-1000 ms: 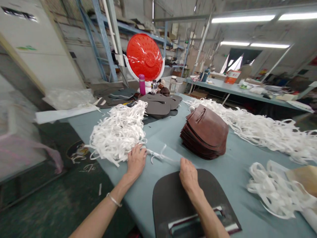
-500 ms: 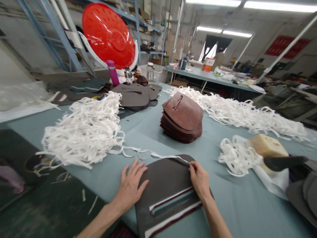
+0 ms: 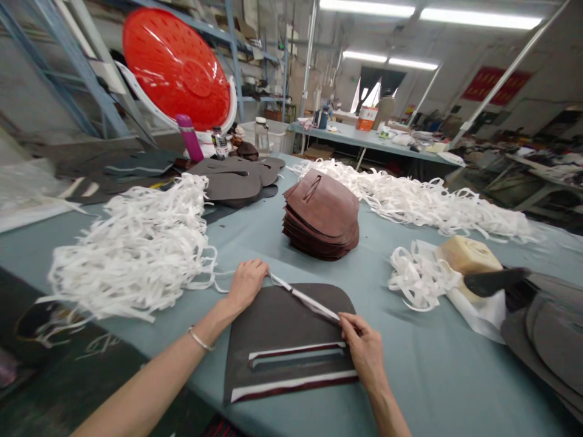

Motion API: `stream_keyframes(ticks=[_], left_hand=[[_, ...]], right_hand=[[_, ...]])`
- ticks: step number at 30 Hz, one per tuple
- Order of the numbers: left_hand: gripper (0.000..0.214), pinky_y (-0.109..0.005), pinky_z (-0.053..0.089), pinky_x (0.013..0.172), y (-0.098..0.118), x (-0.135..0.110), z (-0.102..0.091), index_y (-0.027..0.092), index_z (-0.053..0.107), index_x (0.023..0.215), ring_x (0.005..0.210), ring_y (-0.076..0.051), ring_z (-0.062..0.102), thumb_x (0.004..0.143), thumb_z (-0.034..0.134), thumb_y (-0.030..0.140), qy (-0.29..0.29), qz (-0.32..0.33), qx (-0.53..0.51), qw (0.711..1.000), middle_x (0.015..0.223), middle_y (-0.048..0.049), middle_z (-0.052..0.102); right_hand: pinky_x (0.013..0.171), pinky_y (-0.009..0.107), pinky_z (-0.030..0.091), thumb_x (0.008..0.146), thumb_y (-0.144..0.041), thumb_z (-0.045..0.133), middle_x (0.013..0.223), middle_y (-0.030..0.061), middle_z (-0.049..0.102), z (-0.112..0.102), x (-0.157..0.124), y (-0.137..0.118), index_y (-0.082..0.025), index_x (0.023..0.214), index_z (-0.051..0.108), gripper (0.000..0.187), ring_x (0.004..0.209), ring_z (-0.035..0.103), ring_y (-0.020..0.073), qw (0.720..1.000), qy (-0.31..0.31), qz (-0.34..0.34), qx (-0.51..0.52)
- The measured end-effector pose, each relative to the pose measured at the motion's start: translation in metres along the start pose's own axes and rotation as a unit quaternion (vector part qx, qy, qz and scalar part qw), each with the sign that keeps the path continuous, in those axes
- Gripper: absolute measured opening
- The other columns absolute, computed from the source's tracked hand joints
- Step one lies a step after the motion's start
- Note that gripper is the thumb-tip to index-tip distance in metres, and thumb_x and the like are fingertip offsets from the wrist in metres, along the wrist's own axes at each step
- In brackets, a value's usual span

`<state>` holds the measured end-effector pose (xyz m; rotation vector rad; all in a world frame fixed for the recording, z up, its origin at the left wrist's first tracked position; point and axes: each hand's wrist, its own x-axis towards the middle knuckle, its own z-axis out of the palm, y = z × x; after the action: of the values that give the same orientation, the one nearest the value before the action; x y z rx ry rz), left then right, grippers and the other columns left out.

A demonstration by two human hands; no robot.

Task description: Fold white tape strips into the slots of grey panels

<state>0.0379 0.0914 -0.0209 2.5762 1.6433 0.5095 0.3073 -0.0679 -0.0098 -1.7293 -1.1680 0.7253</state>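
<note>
A dark grey leather panel [image 3: 277,321] with a slot and white tape along two edges lies at the table's near edge. Across it runs a white strip [image 3: 304,298], pulled taut between my hands. My left hand [image 3: 246,283] is closed on the strip's far end at the panel's upper left corner. My right hand [image 3: 364,349] pinches its near end at the panel's right side. A big heap of loose white strips [image 3: 132,249] lies just left of my left hand.
A stack of brown leather pieces [image 3: 321,215] stands mid-table, grey pieces [image 3: 232,179] behind it. More white strips [image 3: 419,200] stretch across the right; a small bundle [image 3: 419,279], a tan block [image 3: 469,255] and dark pieces [image 3: 542,334] sit at right. A red fan [image 3: 175,67] and bottles stand at the back.
My left hand went from lying flat on the panel to gripping the strip at its upper left corner. My right hand drew the strip down and right, stretching it diagonally across the panel.
</note>
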Motion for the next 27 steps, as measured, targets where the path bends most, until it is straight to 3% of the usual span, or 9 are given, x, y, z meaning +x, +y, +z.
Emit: stream_keyframes(ticks=[6,10,12,14,16,19,21,24,27], left_hand=[[0.025,-0.031,0.043,0.076,-0.06,0.021,-0.019,0.018,0.064,0.093,0.084,-0.02,0.058,0.09,0.04,0.025,0.033,-0.084,0.012,0.996,0.092,-0.0076,0.063],[0.036,-0.036,0.043,0.083,-0.081,0.035,-0.052,0.009,0.052,0.119,0.096,-0.024,0.055,0.086,0.038,0.012,0.059,-0.117,0.033,0.991,0.106,-0.0145,0.059],[0.048,-0.038,0.04,0.089,-0.069,0.024,-0.062,0.008,0.039,0.131,0.108,-0.026,0.05,0.083,0.037,0.007,0.061,-0.095,0.032,0.993,0.118,-0.017,0.052],[0.046,-0.038,0.038,0.093,-0.045,-0.002,-0.062,0.012,0.039,0.13,0.113,-0.025,0.047,0.084,0.04,0.012,0.04,-0.048,0.018,0.998,0.121,-0.0143,0.05],[0.034,-0.035,0.042,0.087,-0.019,-0.036,-0.055,0.02,0.05,0.115,0.101,-0.022,0.053,0.082,0.053,0.027,-0.024,0.009,-0.011,1.0,0.107,-0.0066,0.057],[0.033,-0.036,0.042,0.082,0.004,-0.071,-0.039,0.022,0.052,0.104,0.096,-0.023,0.054,0.076,0.061,0.036,-0.118,0.045,-0.074,0.989,0.102,-0.0051,0.058],[0.029,-0.038,0.041,0.084,0.009,-0.074,-0.031,0.022,0.051,0.103,0.098,-0.024,0.053,0.078,0.06,0.034,-0.116,0.041,-0.083,0.989,0.105,-0.0057,0.057],[0.025,-0.039,0.039,0.087,0.023,-0.053,-0.027,0.022,0.052,0.106,0.104,-0.024,0.052,0.082,0.054,0.023,-0.074,0.04,-0.084,0.993,0.108,-0.0068,0.058],[0.031,-0.04,0.034,0.096,0.066,-0.035,-0.031,0.022,0.051,0.117,0.116,-0.023,0.048,0.086,0.049,0.018,-0.031,0.097,-0.129,0.986,0.118,-0.0083,0.057]], right_hand=[[0.058,0.026,0.043,0.081,-0.046,0.053,0.062,0.0003,0.058,-0.024,-0.006,0.017,-0.015,0.098,0.068,0.038,0.059,0.055,0.0158,0.999,0.019,0.025,-0.028],[0.066,0.029,0.046,0.084,-0.043,0.047,0.071,0.0037,0.064,-0.024,-0.006,0.02,-0.016,0.104,0.065,0.038,0.065,0.059,0.0174,0.997,-0.003,-0.006,-0.072],[0.069,0.03,0.046,0.085,-0.041,0.046,0.079,0.0061,0.066,-0.021,-0.007,0.02,-0.017,0.099,0.066,0.034,0.067,0.06,0.0176,0.995,-0.007,-0.024,-0.099],[0.07,0.031,0.047,0.084,-0.039,0.046,0.085,0.0071,0.067,-0.02,-0.008,0.021,-0.018,0.092,0.066,0.03,0.069,0.061,0.0177,0.992,-0.007,-0.031,-0.119],[0.07,0.03,0.046,0.084,-0.038,0.046,0.086,0.0065,0.067,-0.022,-0.012,0.021,-0.018,0.088,0.064,0.027,0.07,0.061,0.0177,0.991,-0.011,-0.027,-0.131],[0.065,0.028,0.045,0.085,-0.037,0.044,0.076,0.0031,0.065,-0.029,-0.02,0.02,-0.019,0.085,0.061,0.025,0.065,0.06,0.0164,0.99,-0.033,-0.002,-0.137],[0.061,0.026,0.044,0.086,-0.036,0.042,0.067,0.0007,0.062,-0.033,-0.025,0.018,-0.02,0.084,0.059,0.024,0.061,0.058,0.0152,0.99,-0.047,0.017,-0.13],[0.057,0.024,0.042,0.087,-0.036,0.043,0.063,-0.0012,0.059,-0.033,-0.03,0.008,-0.02,0.081,0.057,0.022,0.057,0.055,0.0136,0.992,-0.052,0.027,-0.11],[0.061,0.023,0.042,0.089,-0.034,0.043,0.068,-0.0008,0.06,-0.021,-0.032,-0.01,-0.02,0.081,0.057,0.021,0.061,0.055,0.0132,0.994,-0.058,-0.009,-0.094]])
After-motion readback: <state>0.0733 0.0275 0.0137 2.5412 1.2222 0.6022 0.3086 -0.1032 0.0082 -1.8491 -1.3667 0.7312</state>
